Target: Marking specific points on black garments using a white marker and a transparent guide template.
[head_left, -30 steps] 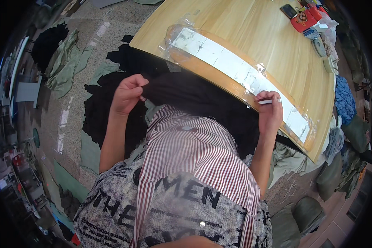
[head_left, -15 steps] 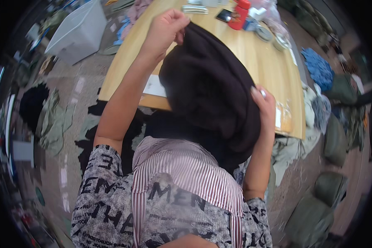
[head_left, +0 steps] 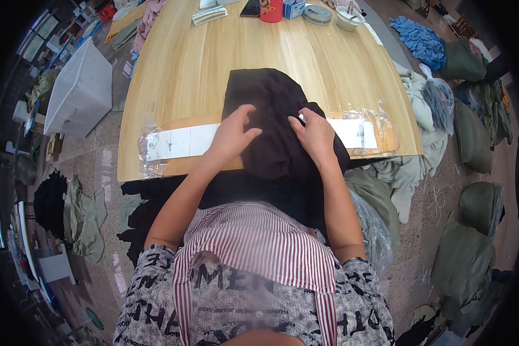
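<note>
A dark, nearly black piece of cloth [head_left: 268, 95] lies in folds over the near edge of the wooden table [head_left: 190, 75]. Its lower part hangs toward my lap. My left hand [head_left: 234, 134] is over the cloth's left side, thumb and fingers apart, holding nothing that I can see. On the other side, my right hand [head_left: 316, 135] rests against the cloth with its fingers curled. A small white bit shows between its thumb and forefinger; I cannot tell what it is.
White strips [head_left: 176, 143] are taped along the table's near edge. At the far side stand a red cup [head_left: 271, 10], a bowl [head_left: 350, 20] and a round tin [head_left: 318, 14]. A white bin [head_left: 81, 86] stands left; green bundles [head_left: 464, 254] lie right.
The cloth, held up and spread between both hands before, now lies lowered on the table edge. My left hand has come down and let go of its corner; my right hand has moved inward.
</note>
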`<control>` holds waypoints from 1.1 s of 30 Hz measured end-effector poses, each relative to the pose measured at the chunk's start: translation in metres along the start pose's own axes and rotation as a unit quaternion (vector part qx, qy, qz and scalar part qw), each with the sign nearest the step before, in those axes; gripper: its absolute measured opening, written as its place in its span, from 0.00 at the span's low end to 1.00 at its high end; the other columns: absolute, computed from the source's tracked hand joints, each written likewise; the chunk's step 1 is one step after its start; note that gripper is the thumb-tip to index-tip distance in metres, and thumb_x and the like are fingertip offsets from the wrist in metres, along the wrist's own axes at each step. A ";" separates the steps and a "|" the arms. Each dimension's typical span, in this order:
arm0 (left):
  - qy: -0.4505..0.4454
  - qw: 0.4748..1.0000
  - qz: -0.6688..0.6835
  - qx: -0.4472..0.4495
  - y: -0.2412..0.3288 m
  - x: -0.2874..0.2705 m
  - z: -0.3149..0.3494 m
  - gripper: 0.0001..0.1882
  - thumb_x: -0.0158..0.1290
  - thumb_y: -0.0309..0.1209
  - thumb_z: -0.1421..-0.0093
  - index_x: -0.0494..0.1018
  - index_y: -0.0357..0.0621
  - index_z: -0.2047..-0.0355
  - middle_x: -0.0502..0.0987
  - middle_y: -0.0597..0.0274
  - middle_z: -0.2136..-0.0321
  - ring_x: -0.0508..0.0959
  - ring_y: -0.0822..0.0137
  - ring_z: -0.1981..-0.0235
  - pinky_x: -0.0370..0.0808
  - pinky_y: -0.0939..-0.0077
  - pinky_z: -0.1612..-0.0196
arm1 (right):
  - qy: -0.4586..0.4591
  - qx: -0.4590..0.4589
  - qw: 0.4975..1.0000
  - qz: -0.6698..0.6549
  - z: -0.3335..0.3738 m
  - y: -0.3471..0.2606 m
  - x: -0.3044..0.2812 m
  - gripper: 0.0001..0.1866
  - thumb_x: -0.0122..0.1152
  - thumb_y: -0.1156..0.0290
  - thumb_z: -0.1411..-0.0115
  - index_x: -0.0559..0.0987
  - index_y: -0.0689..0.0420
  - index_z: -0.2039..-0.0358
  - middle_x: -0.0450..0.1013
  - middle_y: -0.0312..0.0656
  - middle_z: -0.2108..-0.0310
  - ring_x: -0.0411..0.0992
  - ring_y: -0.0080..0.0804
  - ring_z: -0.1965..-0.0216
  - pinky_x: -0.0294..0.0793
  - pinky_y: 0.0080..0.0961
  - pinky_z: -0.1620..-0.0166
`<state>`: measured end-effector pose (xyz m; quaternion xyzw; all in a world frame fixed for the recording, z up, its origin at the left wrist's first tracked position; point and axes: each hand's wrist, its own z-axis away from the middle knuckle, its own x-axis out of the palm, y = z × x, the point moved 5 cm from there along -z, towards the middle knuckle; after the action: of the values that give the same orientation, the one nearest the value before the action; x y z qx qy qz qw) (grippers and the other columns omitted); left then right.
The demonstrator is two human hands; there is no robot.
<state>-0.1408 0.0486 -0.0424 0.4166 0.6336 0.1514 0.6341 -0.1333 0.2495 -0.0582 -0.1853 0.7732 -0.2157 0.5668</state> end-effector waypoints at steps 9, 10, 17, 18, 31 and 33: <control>-0.115 0.982 0.081 -0.127 -0.056 -0.006 0.015 0.12 0.58 0.19 0.50 0.69 0.36 0.66 0.72 0.64 0.71 0.74 0.72 0.64 0.71 0.79 0.62 | 0.080 0.220 0.685 -0.690 -0.005 0.061 -0.020 0.07 0.58 0.71 0.41 0.77 0.61 0.64 0.77 0.39 0.67 0.75 0.27 0.68 0.74 0.25 0.63; -0.093 0.978 0.158 -0.104 -0.051 -0.015 0.018 0.11 0.57 0.17 0.51 0.69 0.37 0.67 0.73 0.66 0.71 0.74 0.73 0.65 0.71 0.79 0.61 | 0.095 0.227 0.682 -0.689 -0.004 0.068 -0.018 0.07 0.58 0.71 0.41 0.77 0.61 0.64 0.77 0.39 0.67 0.75 0.27 0.68 0.74 0.25 0.63; -0.059 0.917 0.395 0.016 0.043 -0.057 0.040 0.14 0.55 0.15 0.46 0.70 0.39 0.60 0.77 0.63 0.61 0.76 0.75 0.61 0.74 0.80 0.57 | -0.120 0.007 0.834 -0.538 0.006 -0.054 -0.062 0.08 0.62 0.69 0.43 0.79 0.61 0.68 0.72 0.32 0.76 0.67 0.17 0.72 0.68 0.18 0.68; -0.091 0.905 0.416 -0.004 0.057 -0.057 0.043 0.14 0.55 0.14 0.47 0.70 0.40 0.61 0.76 0.65 0.62 0.75 0.75 0.60 0.73 0.80 0.56 | -0.163 -0.061 0.832 -0.527 0.011 -0.071 -0.059 0.07 0.61 0.70 0.42 0.79 0.61 0.68 0.71 0.29 0.76 0.66 0.15 0.72 0.66 0.15 0.68; 0.093 0.839 0.536 -0.011 0.049 -0.159 0.103 0.14 0.58 0.17 0.50 0.66 0.39 0.66 0.77 0.53 0.71 0.79 0.67 0.71 0.76 0.79 0.65 | -0.330 -0.149 0.876 -0.319 0.059 -0.054 -0.105 0.12 0.69 0.67 0.51 0.77 0.62 0.79 0.69 0.37 0.83 0.66 0.21 0.79 0.62 0.22 0.75; 0.100 0.848 0.521 0.012 0.059 -0.166 0.120 0.13 0.58 0.16 0.51 0.66 0.38 0.68 0.77 0.54 0.71 0.78 0.68 0.70 0.75 0.78 0.64 | -0.317 -0.211 0.835 -0.397 0.055 -0.076 -0.134 0.10 0.69 0.69 0.52 0.79 0.62 0.76 0.72 0.34 0.79 0.66 0.19 0.79 0.62 0.19 0.75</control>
<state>-0.0345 -0.0758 0.0949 0.6755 0.3851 0.4930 0.3904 -0.0385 0.2502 0.0756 -0.6493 0.4385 -0.1834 0.5938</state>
